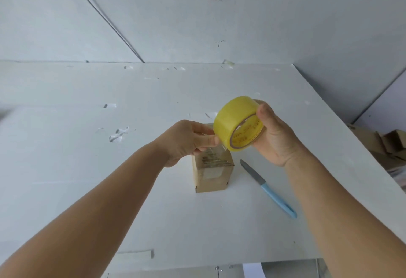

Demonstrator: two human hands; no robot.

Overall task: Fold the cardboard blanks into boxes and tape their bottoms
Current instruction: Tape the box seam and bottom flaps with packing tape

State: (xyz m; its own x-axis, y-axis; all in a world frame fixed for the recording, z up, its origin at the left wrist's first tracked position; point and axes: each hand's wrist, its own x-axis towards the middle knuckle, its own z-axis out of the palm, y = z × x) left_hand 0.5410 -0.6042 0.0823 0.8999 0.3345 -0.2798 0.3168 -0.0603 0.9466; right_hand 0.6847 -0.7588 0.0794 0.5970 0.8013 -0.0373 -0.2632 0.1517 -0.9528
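Observation:
A small brown cardboard box (211,176) stands on the white table (87,168), with clear tape across its upper face. My right hand (273,137) grips a yellow tape roll (238,122) above and just right of the box. My left hand (189,140) pinches the loose clear tape end (216,147) pulled from the roll, right over the box top. The far part of the box is hidden behind my left hand and the roll.
A knife with a blue handle (269,190) lies on the table just right of the box. Scraps of clear tape (117,135) stick to the tabletop at the left and back. Flat cardboard blanks (386,143) lie beyond the table's right edge.

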